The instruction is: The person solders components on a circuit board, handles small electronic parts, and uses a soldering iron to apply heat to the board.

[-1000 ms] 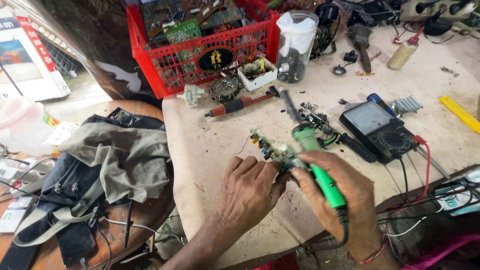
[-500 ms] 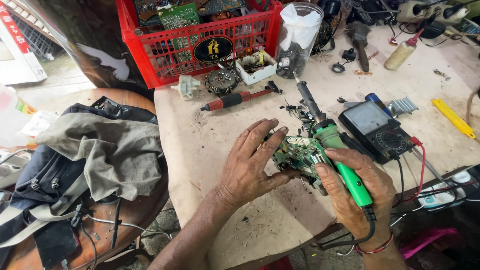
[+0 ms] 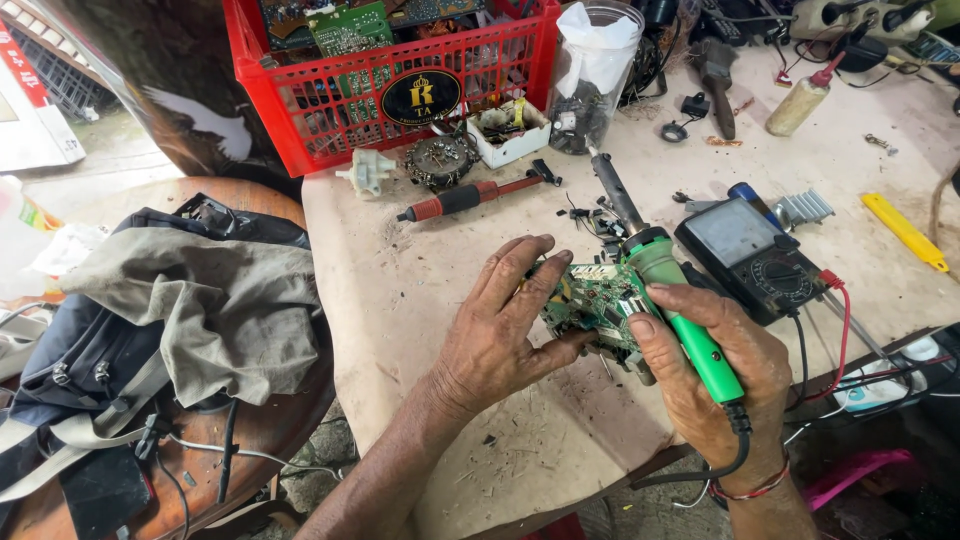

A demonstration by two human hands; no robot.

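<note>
A: The left hand (image 3: 500, 330) is laid flat against the green circuit board (image 3: 590, 300), with the fingers spread wide over its upper edge and the thumb pressed underneath, so the board is held tilted just above the worn worktop (image 3: 420, 280).

B: And the right hand (image 3: 715, 375)?

A: It is closed around the green handle of the soldering iron (image 3: 670, 290). The thumb rests on the board's right edge, and the dark barrel is pointed away, toward the red plastic crate (image 3: 390, 90).

B: Is the tip touching the board?

A: No, the tip is seen well beyond it, near the small loose parts. Only the handle lies beside the board.

B: How should this step be done well?

A: It is judged that the board should be kept steady by both thumbs and turned slowly, so the solder side can be inspected. The hot barrel should be kept clear of the analog multimeter (image 3: 755, 255) just beside the hand, and of its red lead (image 3: 840, 320).
</note>
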